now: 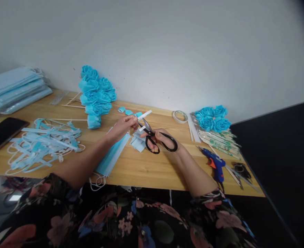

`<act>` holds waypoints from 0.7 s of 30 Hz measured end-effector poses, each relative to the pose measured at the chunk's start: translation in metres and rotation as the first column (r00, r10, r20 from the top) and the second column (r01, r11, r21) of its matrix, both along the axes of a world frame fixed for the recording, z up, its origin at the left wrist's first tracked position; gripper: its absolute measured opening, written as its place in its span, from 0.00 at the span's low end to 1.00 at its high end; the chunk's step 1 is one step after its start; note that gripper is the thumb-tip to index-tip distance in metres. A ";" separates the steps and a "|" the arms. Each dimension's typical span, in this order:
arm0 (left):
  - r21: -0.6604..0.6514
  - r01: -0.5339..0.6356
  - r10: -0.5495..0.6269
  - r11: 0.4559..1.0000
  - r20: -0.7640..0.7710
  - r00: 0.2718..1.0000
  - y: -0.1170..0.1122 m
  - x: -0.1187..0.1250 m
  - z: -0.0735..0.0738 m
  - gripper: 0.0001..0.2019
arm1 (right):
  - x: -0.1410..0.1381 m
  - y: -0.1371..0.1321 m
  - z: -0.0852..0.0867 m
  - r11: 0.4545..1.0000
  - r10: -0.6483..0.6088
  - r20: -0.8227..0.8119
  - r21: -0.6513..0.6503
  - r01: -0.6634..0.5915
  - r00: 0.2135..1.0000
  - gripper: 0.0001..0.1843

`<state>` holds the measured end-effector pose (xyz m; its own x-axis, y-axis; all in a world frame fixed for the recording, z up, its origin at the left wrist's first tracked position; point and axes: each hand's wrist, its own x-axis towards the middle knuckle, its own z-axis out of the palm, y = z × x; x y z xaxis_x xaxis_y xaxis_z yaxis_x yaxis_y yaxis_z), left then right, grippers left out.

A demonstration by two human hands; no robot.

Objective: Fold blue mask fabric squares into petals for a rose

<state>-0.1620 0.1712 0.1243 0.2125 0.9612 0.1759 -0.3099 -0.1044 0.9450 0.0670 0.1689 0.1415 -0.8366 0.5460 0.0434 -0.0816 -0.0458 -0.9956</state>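
Observation:
My left hand is closed in a pinch on a narrow white strip, whose free end sticks out to the upper right. Black-handled scissors are in my right hand, with fingers through the loops and the blades parted beside the strip. A short white piece shows at the blades. Beneath my hands lie cut light-blue pieces. A blue face mask rests under my left wrist, partly covered by it. Small blue cut pieces lie just behind my left hand.
A heap of mask scraps, a phone and stacked masks are at left. Blue fabric roses stand behind them. To the right are a tape roll, more roses and a blue glue gun.

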 end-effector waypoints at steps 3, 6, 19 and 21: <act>0.014 0.011 -0.011 1.000 -0.002 1.000 0.000 0.000 -0.002 0.27 | -0.001 0.000 0.001 1.000 -0.019 0.004 0.008 0.019 1.000 0.37; 0.038 0.019 -0.018 0.999 -0.021 1.000 0.001 -0.003 -0.006 0.27 | -0.001 0.000 0.000 1.000 -0.024 -0.002 0.013 0.024 1.000 0.37; 0.052 0.067 -0.057 0.996 -0.172 0.983 0.000 -0.006 -0.009 0.28 | -0.003 -0.003 0.001 0.998 -0.058 -0.025 -0.023 0.057 0.998 0.35; 0.056 0.068 -0.057 0.996 -0.179 0.982 -0.001 -0.005 -0.007 0.28 | -0.004 -0.004 0.003 0.997 -0.068 -0.021 -0.024 0.067 0.997 0.35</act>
<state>-0.1673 0.1702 0.1174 0.3046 0.9337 0.1883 -0.1462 -0.1495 0.9779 0.0631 0.1651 0.1441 -0.7968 0.6023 0.0481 -0.1071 -0.0624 -0.9923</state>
